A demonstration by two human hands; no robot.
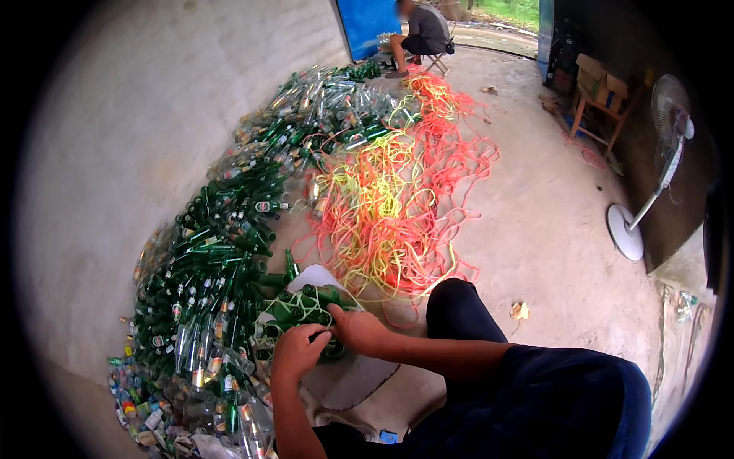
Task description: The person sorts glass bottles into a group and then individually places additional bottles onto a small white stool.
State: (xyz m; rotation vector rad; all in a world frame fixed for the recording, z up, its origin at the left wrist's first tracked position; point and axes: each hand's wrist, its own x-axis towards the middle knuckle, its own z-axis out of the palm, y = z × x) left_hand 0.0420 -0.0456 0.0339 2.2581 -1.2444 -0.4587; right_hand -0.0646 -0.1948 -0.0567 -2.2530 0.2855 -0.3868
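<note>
Both hands are at a bundle of green glass bottles (281,312) standing close together, with pale strapping (322,305) crossing over their necks. My left hand (299,347) lies at the near side of the bundle, its fingers curled against the strapping. My right hand (356,330) reaches in from the right, its fingertips meeting the left hand's over the bottles. What the fingers pinch is too small to tell. Under the bundle is a light board or sheet (350,381). A single green bottle (291,264) stands just beyond it.
A long heap of green and clear glass bottles (218,264) runs along the left wall. Tangled red and yellow straps (384,212) cover the floor ahead. Another person (427,28) sits on a folding stool. A pedestal fan (626,230) and a wooden chair holding a carton (602,86) stand right.
</note>
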